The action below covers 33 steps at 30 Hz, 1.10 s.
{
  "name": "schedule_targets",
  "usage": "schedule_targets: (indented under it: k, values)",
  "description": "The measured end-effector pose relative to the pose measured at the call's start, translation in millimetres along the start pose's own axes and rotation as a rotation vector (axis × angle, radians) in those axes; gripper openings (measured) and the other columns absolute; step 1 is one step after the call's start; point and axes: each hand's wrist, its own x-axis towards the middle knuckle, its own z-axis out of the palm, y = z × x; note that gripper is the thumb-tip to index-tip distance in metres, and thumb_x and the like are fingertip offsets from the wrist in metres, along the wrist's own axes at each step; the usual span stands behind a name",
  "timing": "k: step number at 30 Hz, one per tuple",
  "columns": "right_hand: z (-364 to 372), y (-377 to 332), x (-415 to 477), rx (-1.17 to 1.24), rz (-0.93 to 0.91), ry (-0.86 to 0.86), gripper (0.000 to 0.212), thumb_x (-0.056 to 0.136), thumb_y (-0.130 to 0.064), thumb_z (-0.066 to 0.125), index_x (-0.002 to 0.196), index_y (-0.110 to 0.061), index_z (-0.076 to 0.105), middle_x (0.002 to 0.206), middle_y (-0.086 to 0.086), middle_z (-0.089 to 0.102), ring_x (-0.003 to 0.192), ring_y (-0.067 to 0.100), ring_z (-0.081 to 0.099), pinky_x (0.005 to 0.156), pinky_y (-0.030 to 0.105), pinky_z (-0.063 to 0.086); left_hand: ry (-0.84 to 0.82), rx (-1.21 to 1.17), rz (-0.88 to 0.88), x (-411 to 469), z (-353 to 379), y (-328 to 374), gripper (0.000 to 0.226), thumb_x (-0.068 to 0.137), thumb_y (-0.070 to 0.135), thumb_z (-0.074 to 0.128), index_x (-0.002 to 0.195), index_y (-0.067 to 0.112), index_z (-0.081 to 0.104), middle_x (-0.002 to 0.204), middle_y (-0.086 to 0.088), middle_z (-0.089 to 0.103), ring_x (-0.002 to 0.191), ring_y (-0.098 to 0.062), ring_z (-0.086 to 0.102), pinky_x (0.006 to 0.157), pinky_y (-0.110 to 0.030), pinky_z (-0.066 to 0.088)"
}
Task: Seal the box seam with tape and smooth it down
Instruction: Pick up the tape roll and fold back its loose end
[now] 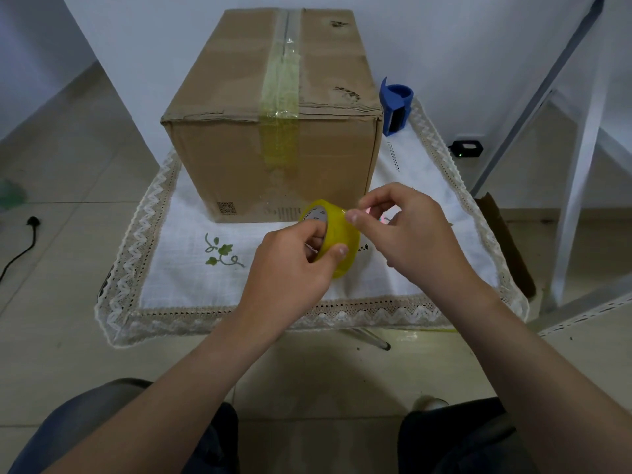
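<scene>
A brown cardboard box [222,97] stands on a small table covered with a white lace-edged cloth [191,241]. Yellowish tape [280,87] runs along its top seam and down the near face. In front of the box, my left hand [290,268] grips a yellow roll of tape [342,234], thumb on its outer face and fingers in the core. My right hand [407,230] pinches at the roll's top edge with thumb and forefinger; whether a loose tape end is between them is unclear.
A blue tape dispenser [395,107] stands at the box's right rear. A white metal frame [581,165] rises on the right. A black cable and plug [32,222] lie on the tiled floor at left. My knees show at the bottom.
</scene>
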Motion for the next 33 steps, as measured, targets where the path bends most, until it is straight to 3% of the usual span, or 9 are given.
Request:
schedule_targets:
  k: [4, 6, 8, 15, 20, 23, 26, 30, 33]
  values:
    - [-2, 2, 3, 0.143, 0.098, -0.141, 0.026, 0.090, -0.033, 0.078, 0.114, -0.029, 0.073, 0.092, -0.009, 0.071, 0.060, 0.011, 0.064, 0.044, 0.028, 0.051, -0.003, -0.002, 0.017, -3, 0, -1, 0.009, 0.090, 0.028, 0.076, 0.089, 0.019, 0.072, 0.069, 0.000, 0.069, 0.064, -0.019, 0.065, 0.065, -0.044, 0.059]
    - [0, 4, 5, 0.164, 0.097, -0.144, 0.005, 0.092, -0.028, 0.076, 0.096, -0.030, 0.078, 0.090, -0.011, 0.075, 0.055, 0.003, 0.061, 0.045, 0.019, 0.047, 0.001, 0.005, 0.014, -3, 1, -1, 0.009, 0.090, 0.028, 0.076, 0.090, 0.019, 0.073, 0.069, 0.002, 0.069, 0.065, -0.017, 0.065, 0.066, -0.042, 0.059]
    - [1, 5, 6, 0.144, 0.049, -0.103, 0.015, 0.092, -0.024, 0.076, 0.080, -0.033, 0.076, 0.087, -0.009, 0.076, 0.055, -0.005, 0.058, 0.053, 0.013, 0.043, -0.001, 0.011, 0.015, -3, 0, -1, 0.008, 0.091, 0.027, 0.076, 0.092, 0.019, 0.073, 0.069, 0.004, 0.068, 0.065, -0.015, 0.065, 0.065, -0.038, 0.059]
    - [9, 4, -1, -0.176, -0.047, -0.033, 0.012, 0.097, -0.030, 0.067, 0.085, -0.030, 0.069, 0.080, -0.016, 0.064, 0.072, 0.005, 0.058, 0.067, 0.034, 0.049, -0.036, -0.052, -0.044, -5, 2, -1, 0.007, 0.094, 0.029, 0.071, 0.094, 0.023, 0.073, 0.083, 0.005, 0.075, 0.077, -0.013, 0.072, 0.074, -0.039, 0.061]
    - [7, -6, -8, -0.364, -0.170, -0.011, 0.011, 0.102, -0.031, 0.056, 0.093, -0.025, 0.059, 0.096, -0.010, 0.058, 0.085, 0.021, 0.059, 0.071, 0.039, 0.046, -0.028, -0.096, -0.077, -5, 6, 4, 0.033, 0.091, 0.047, 0.063, 0.088, 0.015, 0.070, 0.075, -0.003, 0.074, 0.073, -0.023, 0.068, 0.072, -0.048, 0.057]
    - [7, -7, -12, -0.408, -0.229, 0.004, 0.012, 0.103, -0.031, 0.052, 0.096, -0.023, 0.057, 0.102, -0.008, 0.059, 0.084, 0.024, 0.060, 0.070, 0.041, 0.046, -0.032, -0.095, -0.083, -3, 7, 6, 0.041, 0.087, 0.051, 0.060, 0.085, 0.010, 0.067, 0.072, -0.009, 0.071, 0.070, -0.029, 0.064, 0.070, -0.049, 0.054]
    - [5, -8, -13, -0.403, -0.257, 0.029, 0.013, 0.104, -0.031, 0.051, 0.098, -0.022, 0.058, 0.103, -0.009, 0.058, 0.081, 0.025, 0.061, 0.072, 0.047, 0.050, -0.019, -0.109, -0.089, -3, 7, 7, 0.034, 0.090, 0.047, 0.063, 0.082, 0.014, 0.068, 0.069, -0.004, 0.070, 0.066, -0.024, 0.063, 0.067, -0.043, 0.053]
    - [7, -12, -16, -0.366, -0.360, 0.074, 0.014, 0.104, -0.032, 0.052, 0.096, -0.021, 0.058, 0.096, -0.014, 0.051, 0.073, 0.026, 0.061, 0.064, 0.047, 0.051, -0.017, -0.128, -0.151, 3, 6, 7, 0.040, 0.095, 0.040, 0.067, 0.077, 0.005, 0.061, 0.059, -0.013, 0.056, 0.054, -0.016, 0.045, 0.059, -0.034, 0.038]
    - [9, -14, -18, -0.348, -0.440, 0.117, 0.018, 0.102, -0.033, 0.052, 0.094, -0.019, 0.060, 0.093, -0.014, 0.051, 0.065, 0.025, 0.059, 0.056, 0.048, 0.052, -0.030, -0.156, -0.231, 8, 3, 5, 0.045, 0.096, 0.038, 0.066, 0.062, 0.015, 0.048, 0.045, 0.009, 0.037, 0.045, -0.007, 0.034, 0.054, -0.030, 0.030]
